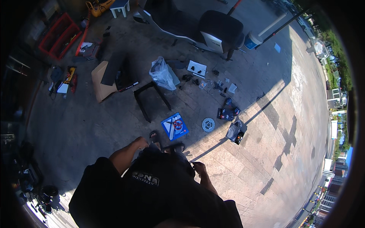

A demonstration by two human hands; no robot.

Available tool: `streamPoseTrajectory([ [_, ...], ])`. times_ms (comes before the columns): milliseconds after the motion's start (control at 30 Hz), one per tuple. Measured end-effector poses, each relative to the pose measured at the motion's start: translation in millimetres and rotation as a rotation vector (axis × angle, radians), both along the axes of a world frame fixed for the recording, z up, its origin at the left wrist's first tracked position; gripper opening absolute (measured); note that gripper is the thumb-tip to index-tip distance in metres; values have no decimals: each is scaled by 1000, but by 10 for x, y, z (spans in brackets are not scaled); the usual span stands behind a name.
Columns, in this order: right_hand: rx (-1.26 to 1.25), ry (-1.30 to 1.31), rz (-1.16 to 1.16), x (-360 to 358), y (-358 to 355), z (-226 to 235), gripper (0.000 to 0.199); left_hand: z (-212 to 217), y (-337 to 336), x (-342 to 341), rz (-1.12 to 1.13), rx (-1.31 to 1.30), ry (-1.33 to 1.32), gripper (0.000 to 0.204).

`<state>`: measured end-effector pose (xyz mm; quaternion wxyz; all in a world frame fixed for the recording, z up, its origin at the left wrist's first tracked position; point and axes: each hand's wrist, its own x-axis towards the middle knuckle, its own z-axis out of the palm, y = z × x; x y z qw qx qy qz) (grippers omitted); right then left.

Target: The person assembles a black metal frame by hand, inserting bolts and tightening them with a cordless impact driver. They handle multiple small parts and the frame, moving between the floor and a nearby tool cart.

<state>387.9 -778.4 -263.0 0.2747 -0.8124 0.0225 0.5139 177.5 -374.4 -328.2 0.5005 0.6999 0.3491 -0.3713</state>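
My left hand (141, 143) is closed beside the dark cloth over my left thigh; what its fingers hold, if anything, is hidden. Over at my right side, my right hand (199, 167) also has its fingers curled in against the dark clothing, and their grip is too small to make out. Just ahead of my sandalled feet (154, 135) lies a blue flat box (175, 126) with a red and dark tool on top. A round perforated metal disc (208, 124) lies on the paving to its right. Beyond the box stands a black U-shaped frame (152, 99).
A scooter (190, 28) stands at the far side. Opened cardboard (101, 81), a clear plastic bag (162, 72), scattered small parts (213, 84) and an open small box (236, 131) lie around. Red trays (60, 36) sit far left. Sunlit paving stretches right.
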Motion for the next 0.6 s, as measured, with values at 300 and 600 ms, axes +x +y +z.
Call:
streamPoseTrajectory([
  [300,144,-357,364,-39,-345,-134,18,40,15,39,-298,-26,-1,29],
  [600,83,-168,356,749,148,204,32,237,32,265,-583,-71,-21,35],
])
